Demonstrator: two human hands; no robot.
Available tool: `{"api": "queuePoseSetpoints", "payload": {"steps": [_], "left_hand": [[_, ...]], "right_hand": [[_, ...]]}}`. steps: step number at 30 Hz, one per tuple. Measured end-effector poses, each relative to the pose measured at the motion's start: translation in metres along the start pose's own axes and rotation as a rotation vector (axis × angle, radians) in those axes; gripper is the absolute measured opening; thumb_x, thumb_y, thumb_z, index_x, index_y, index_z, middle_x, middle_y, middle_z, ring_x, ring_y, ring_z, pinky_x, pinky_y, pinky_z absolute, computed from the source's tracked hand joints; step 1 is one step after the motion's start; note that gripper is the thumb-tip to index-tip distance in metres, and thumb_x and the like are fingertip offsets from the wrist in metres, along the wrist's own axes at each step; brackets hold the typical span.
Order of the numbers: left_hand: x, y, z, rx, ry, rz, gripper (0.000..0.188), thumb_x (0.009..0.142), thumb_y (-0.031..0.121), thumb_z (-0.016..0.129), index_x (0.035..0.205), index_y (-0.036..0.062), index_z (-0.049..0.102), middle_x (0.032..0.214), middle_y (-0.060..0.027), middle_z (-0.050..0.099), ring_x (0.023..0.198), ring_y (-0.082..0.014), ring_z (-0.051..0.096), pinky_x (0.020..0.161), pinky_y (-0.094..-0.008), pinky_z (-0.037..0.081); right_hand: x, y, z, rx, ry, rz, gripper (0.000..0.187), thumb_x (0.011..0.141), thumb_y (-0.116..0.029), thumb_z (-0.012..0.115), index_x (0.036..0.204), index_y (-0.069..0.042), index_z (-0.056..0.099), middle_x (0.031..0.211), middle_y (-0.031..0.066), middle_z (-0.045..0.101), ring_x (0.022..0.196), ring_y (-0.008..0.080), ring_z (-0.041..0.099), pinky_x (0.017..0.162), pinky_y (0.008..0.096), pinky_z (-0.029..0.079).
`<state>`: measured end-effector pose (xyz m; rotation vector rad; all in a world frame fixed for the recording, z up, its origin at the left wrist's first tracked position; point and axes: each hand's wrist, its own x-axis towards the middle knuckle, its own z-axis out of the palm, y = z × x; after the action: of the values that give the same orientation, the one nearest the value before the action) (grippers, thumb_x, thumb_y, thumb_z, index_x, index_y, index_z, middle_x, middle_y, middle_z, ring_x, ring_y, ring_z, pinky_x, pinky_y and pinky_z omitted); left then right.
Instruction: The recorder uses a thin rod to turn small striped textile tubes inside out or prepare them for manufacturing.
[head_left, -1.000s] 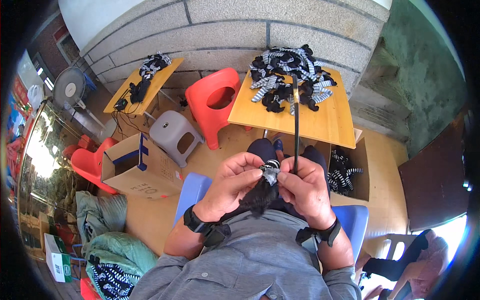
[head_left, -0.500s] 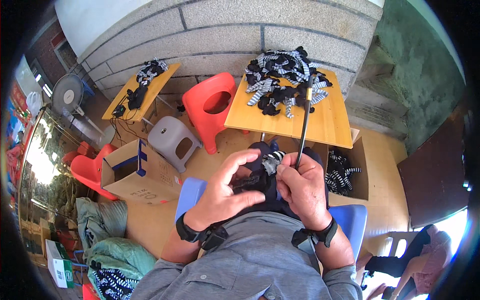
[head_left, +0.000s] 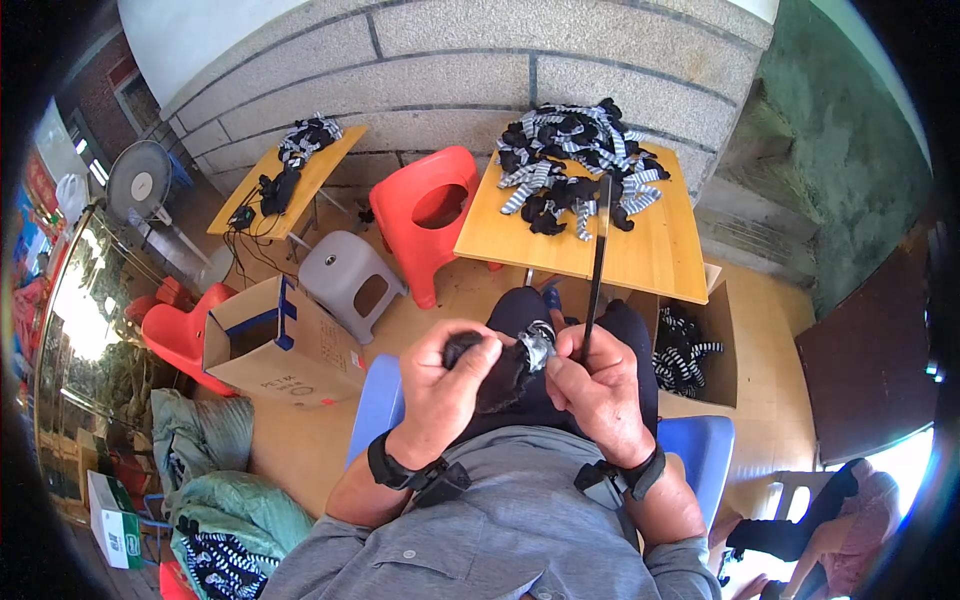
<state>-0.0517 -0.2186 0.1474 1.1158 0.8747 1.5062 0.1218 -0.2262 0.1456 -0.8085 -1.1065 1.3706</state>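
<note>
Over my lap, a bunched piece of black fabric [head_left: 505, 385] is gripped by my left hand [head_left: 435, 385], thumb on top and fingers curled round it. At its right end is a crumpled grey and white part [head_left: 538, 343]; whether it is striped cloth or something shiny I cannot make out. My right hand [head_left: 608, 395] is closed on a thin dark rod [head_left: 599, 255], which points up and away from me. The fingertips of that hand also touch the grey-white end of the fabric.
Ahead stands a yellow wooden table [head_left: 660, 250] with a pile of black and striped fabric pieces [head_left: 570, 135]. An open carton [head_left: 730, 345] of striped pieces is below right. To the left are a red chair [head_left: 420, 235], grey stool [head_left: 350, 270] and cardboard box [head_left: 290, 350]. Another person [head_left: 850, 515] sits lower right.
My left hand was spread apart beside the black fabric and has now closed on it. The rod has tilted slightly left and stands more upright. The view has shifted a little.
</note>
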Motion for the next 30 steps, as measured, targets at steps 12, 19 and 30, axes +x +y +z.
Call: {"api": "queuePoseSetpoints", "payload": {"steps": [12, 19, 30], "left_hand": [[0.000, -0.004, 0.000, 0.393, -0.154, 0.222, 0.010, 0.085, 0.005, 0.071, 0.093, 0.0010, 0.066, 0.080, -0.0021, 0.066, 0.072, -0.0065, 0.058, 0.063, -0.0234, 0.048], [-0.001, -0.004, -0.002, 0.391, -0.148, 0.159, 0.010, 0.085, 0.004, 0.071, 0.092, 0.0004, 0.066, 0.079, -0.0006, 0.065, 0.072, -0.0058, 0.057, 0.063, -0.0223, 0.047], [0.002, 0.000, -0.009, -0.173, -0.370, -0.046, 0.028, 0.097, 0.021, 0.057, 0.106, -0.0042, 0.063, 0.098, -0.0114, 0.069, 0.085, -0.0134, 0.064, 0.075, -0.0270, 0.051]], "right_hand": [[0.001, -0.005, -0.007, -0.307, -0.010, -0.034, 0.015, 0.083, -0.001, 0.069, 0.092, -0.002, 0.058, 0.075, -0.0071, 0.047, 0.065, 0.0020, 0.040, 0.056, 0.0183, 0.034], [0.003, -0.002, -0.006, -0.388, -0.078, -0.047, 0.010, 0.083, 0.001, 0.067, 0.089, 0.001, 0.060, 0.071, -0.0029, 0.049, 0.065, 0.0041, 0.043, 0.056, 0.0220, 0.037], [-0.002, 0.002, -0.003, -0.282, 0.017, -0.059, 0.009, 0.082, 0.006, 0.057, 0.085, 0.001, 0.063, 0.070, -0.0032, 0.056, 0.065, 0.0026, 0.048, 0.054, 0.0211, 0.039]]}}
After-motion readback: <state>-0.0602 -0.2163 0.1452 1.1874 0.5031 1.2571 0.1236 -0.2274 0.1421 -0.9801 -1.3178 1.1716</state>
